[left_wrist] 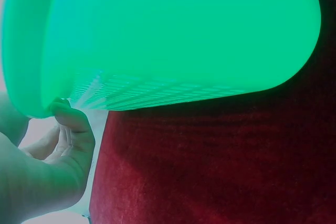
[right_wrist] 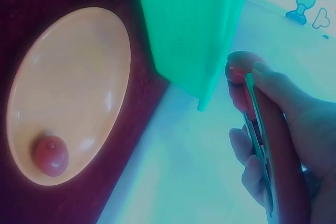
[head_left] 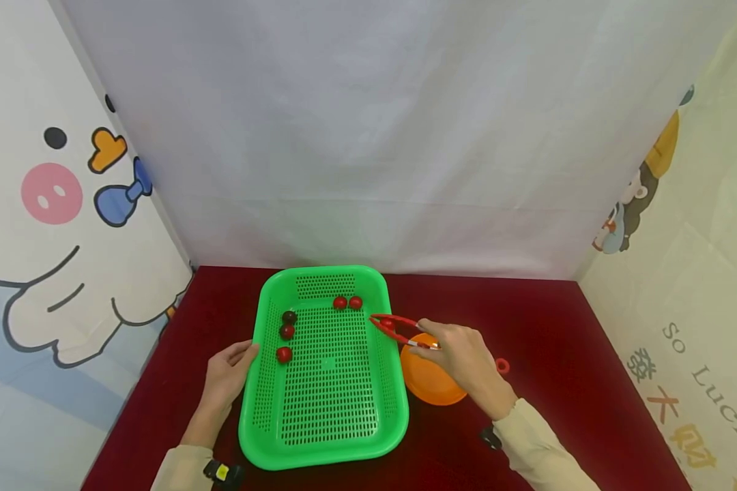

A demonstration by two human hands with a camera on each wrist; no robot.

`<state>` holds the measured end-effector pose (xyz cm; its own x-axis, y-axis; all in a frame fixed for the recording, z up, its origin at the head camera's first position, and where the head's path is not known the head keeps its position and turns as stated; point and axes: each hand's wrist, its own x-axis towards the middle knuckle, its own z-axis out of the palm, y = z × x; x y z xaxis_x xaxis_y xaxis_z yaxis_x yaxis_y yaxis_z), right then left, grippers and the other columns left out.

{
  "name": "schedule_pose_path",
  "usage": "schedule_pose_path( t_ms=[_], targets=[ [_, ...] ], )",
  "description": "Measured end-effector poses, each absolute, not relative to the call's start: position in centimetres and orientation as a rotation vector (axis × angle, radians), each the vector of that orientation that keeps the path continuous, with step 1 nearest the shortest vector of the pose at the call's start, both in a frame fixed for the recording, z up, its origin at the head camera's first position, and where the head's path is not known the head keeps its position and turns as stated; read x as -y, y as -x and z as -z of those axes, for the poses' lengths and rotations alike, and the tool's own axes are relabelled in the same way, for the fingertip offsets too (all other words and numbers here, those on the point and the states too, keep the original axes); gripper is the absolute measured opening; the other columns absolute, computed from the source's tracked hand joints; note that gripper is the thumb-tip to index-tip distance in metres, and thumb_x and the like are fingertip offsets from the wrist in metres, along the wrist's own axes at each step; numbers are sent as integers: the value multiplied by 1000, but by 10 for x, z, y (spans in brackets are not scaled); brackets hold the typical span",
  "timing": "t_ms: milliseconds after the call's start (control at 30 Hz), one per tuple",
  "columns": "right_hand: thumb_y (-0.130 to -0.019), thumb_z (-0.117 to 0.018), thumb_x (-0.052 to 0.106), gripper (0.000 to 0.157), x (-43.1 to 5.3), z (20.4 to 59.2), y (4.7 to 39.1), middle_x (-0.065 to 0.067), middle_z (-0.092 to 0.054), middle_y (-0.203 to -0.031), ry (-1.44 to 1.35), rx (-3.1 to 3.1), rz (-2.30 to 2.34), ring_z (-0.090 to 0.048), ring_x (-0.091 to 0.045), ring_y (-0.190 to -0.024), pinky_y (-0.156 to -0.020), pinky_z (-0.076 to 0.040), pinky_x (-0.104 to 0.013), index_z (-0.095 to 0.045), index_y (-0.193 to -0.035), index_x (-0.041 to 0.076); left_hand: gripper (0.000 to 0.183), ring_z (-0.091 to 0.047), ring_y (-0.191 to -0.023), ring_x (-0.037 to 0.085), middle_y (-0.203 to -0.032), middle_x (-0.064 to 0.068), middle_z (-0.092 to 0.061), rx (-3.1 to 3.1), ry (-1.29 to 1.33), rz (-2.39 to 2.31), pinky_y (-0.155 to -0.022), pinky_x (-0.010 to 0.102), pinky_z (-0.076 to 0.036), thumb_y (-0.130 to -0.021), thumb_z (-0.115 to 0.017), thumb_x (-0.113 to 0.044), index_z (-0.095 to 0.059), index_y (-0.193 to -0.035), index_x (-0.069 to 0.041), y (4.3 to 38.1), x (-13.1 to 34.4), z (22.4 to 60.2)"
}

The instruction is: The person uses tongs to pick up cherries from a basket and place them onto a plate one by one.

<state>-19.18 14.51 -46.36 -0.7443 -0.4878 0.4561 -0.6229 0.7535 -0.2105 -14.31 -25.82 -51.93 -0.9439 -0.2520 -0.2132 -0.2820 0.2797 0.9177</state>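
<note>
My left hand (head_left: 227, 372) pinches the left rim of a green perforated plastic basket (head_left: 327, 460); the left wrist view shows the thumb and fingers at that edge. Red tongs (right_wrist: 283, 166) are gripped in my right hand (head_left: 463, 358), to the right of the basket. Between the tongs' tips is a cherry tomato (head_left: 387, 323), held above the basket's right rim. Inside the basket lie several small tomatoes: a red pair (head_left: 356, 302) at the far end, and red ones (head_left: 284, 354) with a darker one (head_left: 289, 317) along the left.
An orange plate (head_left: 432, 382) stands right of the basket, partly under my right hand. One tomato (right_wrist: 51, 156) lies on it. Dark red cloth (head_left: 528, 320) covers the table. A pale curtain and printed panels enclose the back and sides.
</note>
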Motion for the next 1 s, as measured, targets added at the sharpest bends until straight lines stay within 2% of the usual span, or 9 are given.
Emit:
schedule_pose_path(
  t_ms=[100,167,300,400,500,700,833,1000],
  targets=[
    [-77,-93,29,38,-149,463,190,0,-76,-88,-835,2575,-526,-43,-5,-50,-45,-37,-17,-77,-106,11,52,-59,-123,35,-140,28,-58,-2495,521,-1793,-83,21,-50,-109,-54,-34,-54,-144,5,143,258,520],
    [-77,-93,29,37,-153,463,189,1,-75,-83,-820,2579,-541,-36,-5,-49,-43,-32,-18,-77,-106,11,53,-58,-124,36,-140,29,-57,-2494,518,-1792,-88,26,-51,-109,-53,-34,-54,-145,5,143,258,520],
    [-78,-92,28,37,-163,462,185,3,-72,-78,-792,2568,-572,-44,-3,-49,-44,-35,-16,-76,-106,11,54,-56,-127,38,-142,29,-56,-2487,510,-1791,-96,37,-50,-109,-53,-34,-52,-146,5,143,259,520],
    [-76,-94,26,39,-170,462,182,2,-72,-78,-780,2542,-583,-52,-4,-52,-47,-42,-16,-77,-107,10,54,-56,-127,38,-143,29,-55,-2478,510,-1795,-96,36,-50,-109,-52,-35,-52,-146,5,143,259,520],
    [-74,-94,25,39,-177,464,179,6,-65,-69,-755,2542,-581,-45,-3,-51,-46,-41,-17,-77,-107,12,54,-55,-128,38,-143,29,-55,-2473,511,-1798,-94,34,-50,-109,-52,-35,-52,-146,5,143,259,520],
    [-73,-95,23,37,-188,469,174,12,-42,-60,-700,2561,-591,-30,-2,-51,-44,-30,-19,-75,-103,14,54,-53,-130,38,-143,29,-54,-2467,507,-1806,-100,41,-48,-109,-52,-34,-51,-147,5,143,259,520],
    [-72,-96,21,37,-195,476,170,12,-41,-61,-654,2586,-607,-29,-1,-51,-44,-29,-19,-76,-103,14,53,-54,-129,38,-143,29,-55,-2462,516,-1808,-101,42,-47,-109,-52,-34,-52,-146,4,142,259,519],
    [-70,-97,21,41,-206,489,167,12,-47,-62,-604,2592,-599,-31,-1,-52,-45,-31,-19,-78,-105,9,53,-52,-131,39,-144,29,-53,-2452,519,-1821,-105,49,-45,-110,-52,-33,-51,-147,5,141,259,518]
  ],
)
